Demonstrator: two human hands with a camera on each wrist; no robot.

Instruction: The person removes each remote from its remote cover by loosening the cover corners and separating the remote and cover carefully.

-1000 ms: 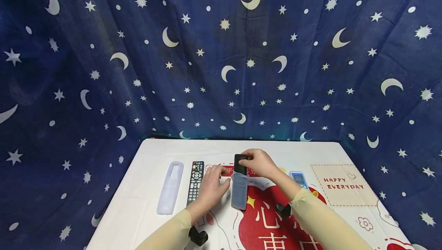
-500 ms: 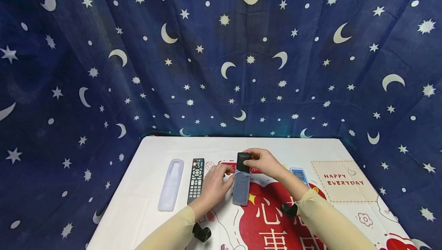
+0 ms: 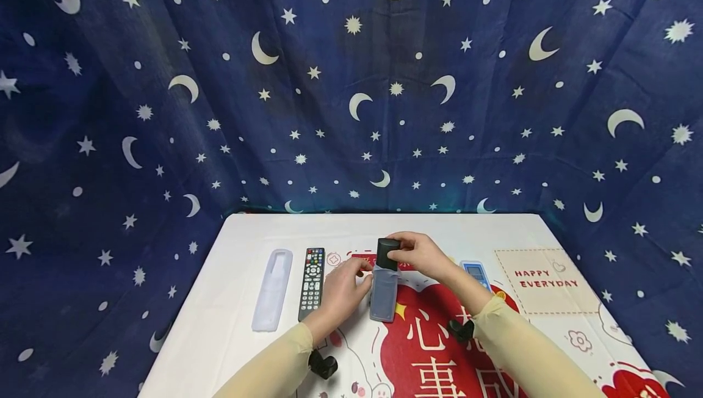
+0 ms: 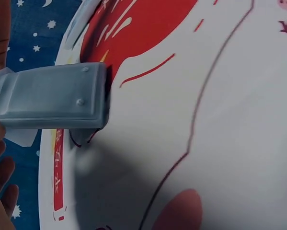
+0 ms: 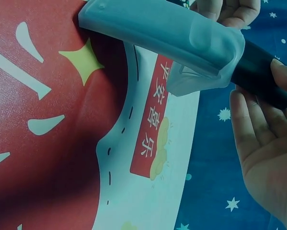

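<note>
A black remote control [image 3: 387,254] sits partly inside a translucent silicone remote cover [image 3: 383,295], its bare end sticking out at the far side. My right hand [image 3: 421,255] pinches that bare end between thumb and fingers, as the right wrist view shows. The left hand [image 3: 347,288] grips the cover's left edge near its mouth, with curled fingers [image 5: 229,10] behind it in the right wrist view. Some of the cover's rim [image 5: 193,81] flares loose around the remote. Both are held over the tabletop, back side up, with two small bumps on the cover [image 4: 52,96].
Left of the hands lie a second black remote [image 3: 312,282] with colored buttons and an empty translucent cover [image 3: 272,291]. A remote with a blue face [image 3: 475,273] lies partly behind the right forearm. The white printed tablecloth [image 3: 219,300] meets a starry blue curtain [image 3: 351,111].
The remote and its cover have turned slightly, showing more of the bare black end. Both hands keep their holds. The head view has tipped a little, shifting the scene upward.
</note>
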